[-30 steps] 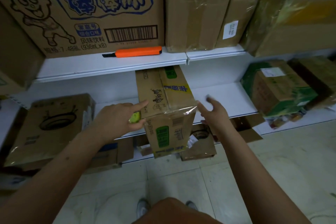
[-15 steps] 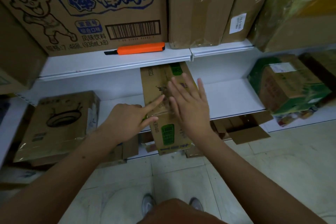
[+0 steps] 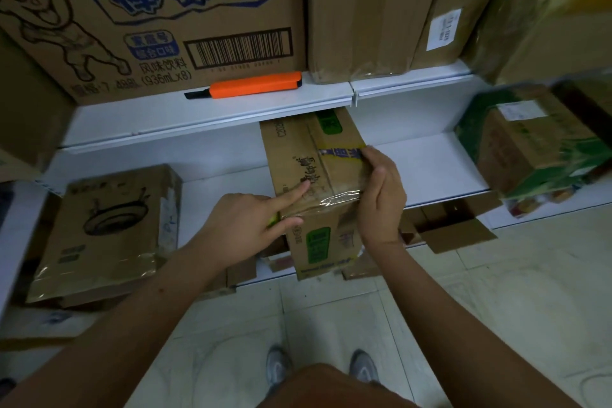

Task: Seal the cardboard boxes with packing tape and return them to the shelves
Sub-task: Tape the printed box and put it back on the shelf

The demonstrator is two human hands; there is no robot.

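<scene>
Bare forearms, grey sneakers (image 3: 364, 369), brownish shorts (image 3: 331, 387).

Dim indoor light, wide-angle bending, blurred right edge
</scene>
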